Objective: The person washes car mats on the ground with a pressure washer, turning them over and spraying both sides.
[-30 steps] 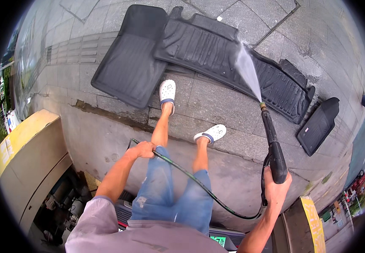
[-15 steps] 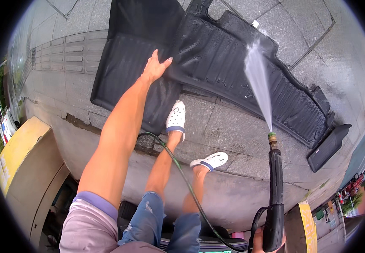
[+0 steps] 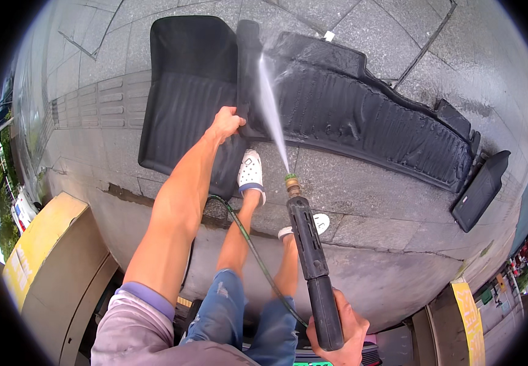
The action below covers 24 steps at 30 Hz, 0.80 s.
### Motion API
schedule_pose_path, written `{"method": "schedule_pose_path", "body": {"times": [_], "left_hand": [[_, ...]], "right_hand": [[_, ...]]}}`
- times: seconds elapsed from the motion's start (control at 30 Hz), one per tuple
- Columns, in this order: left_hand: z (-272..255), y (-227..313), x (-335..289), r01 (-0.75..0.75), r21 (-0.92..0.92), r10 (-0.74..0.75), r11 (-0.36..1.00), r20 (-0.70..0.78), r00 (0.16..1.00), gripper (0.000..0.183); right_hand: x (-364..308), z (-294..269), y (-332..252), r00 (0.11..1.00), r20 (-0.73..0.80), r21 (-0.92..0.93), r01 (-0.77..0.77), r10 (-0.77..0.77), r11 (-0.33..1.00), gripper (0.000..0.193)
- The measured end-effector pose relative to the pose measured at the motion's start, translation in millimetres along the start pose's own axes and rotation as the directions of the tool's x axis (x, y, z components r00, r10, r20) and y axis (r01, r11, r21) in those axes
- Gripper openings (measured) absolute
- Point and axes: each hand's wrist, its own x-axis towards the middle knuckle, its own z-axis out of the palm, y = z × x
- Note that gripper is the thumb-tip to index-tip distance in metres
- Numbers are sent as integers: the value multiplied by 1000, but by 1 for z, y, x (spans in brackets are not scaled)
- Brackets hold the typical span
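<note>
My right hand [image 3: 344,332] grips a black pressure washer gun [image 3: 308,238] with a brass fitting and green nozzle tip. From the tip a white fan of water [image 3: 271,107] strikes the left part of a long, wet, ribbed black car floor mat [image 3: 361,116]. My left hand [image 3: 225,125] reaches forward with curled fingers, closed at the near left edge of that mat. The fingertips are partly hidden there. Beside it, under my left forearm, lies a second black floor mat [image 3: 187,91] with a raised far end.
A small black mat piece [image 3: 482,192] lies at the right. A green hose [image 3: 253,247] runs past my legs. My feet, in white clogs [image 3: 250,171], stand on grey paving just short of the mats. Yellow-topped panels [image 3: 44,238] flank me.
My left hand has gone from spread fingers to closed at the long mat's edge. The spray gun has swung left, moving the water from the mat's right half to its left end.
</note>
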Motion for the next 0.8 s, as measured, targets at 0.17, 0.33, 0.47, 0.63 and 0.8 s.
{"method": "schedule_pose_path", "body": {"times": [0.17, 0.33, 0.47, 0.63, 0.8], "left_hand": [[13, 19, -37, 9, -12, -8, 1000, 49, 999, 19], [34, 32, -85, 32, 5, -33, 999, 118, 992, 21], [74, 13, -122, -29, -59, 32, 998, 59, 998, 19], [96, -7, -122, -144, 36, 144, 989, 5, 990, 18], [72, 16, -132, -41, 162, 37, 986, 32, 999, 19]], "right_hand": [[-26, -18, 18, 997, -7, 50, 72, -72, 996, 61], [-32, -19, 60, 994, -105, 48, -9, 14, 999, 56], [-48, -21, 82, 971, -209, 106, -99, 120, 989, 51], [-88, -8, 76, 985, -171, 117, -12, 32, 993, 55], [-111, -14, 64, 997, -82, 164, 12, 2, 986, 57]]}}
